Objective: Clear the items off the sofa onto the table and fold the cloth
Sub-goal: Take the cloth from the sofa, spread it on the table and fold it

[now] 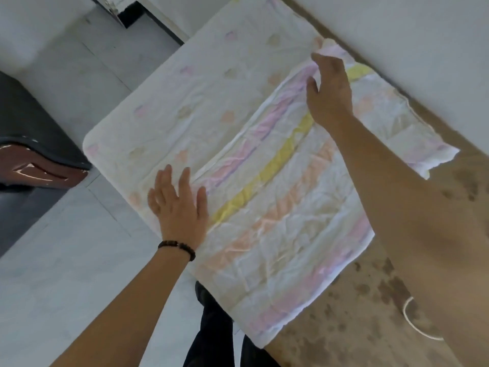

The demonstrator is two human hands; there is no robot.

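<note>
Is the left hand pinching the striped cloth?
No, the left hand rests flat, fingers straight, on the striped cloth.

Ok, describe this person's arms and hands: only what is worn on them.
No sleeves are in view on either arm. The left hand has a bracelet of dark round beads at its wrist. The right hand and its wrist show nothing worn: no watch, ring or glove visible.

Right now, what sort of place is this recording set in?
Probably a home living room: a dark upholstered sofa arm with carved wooden trim, a pale tiled floor, and a striped cloth spread for folding on a brown mottled table.
</note>
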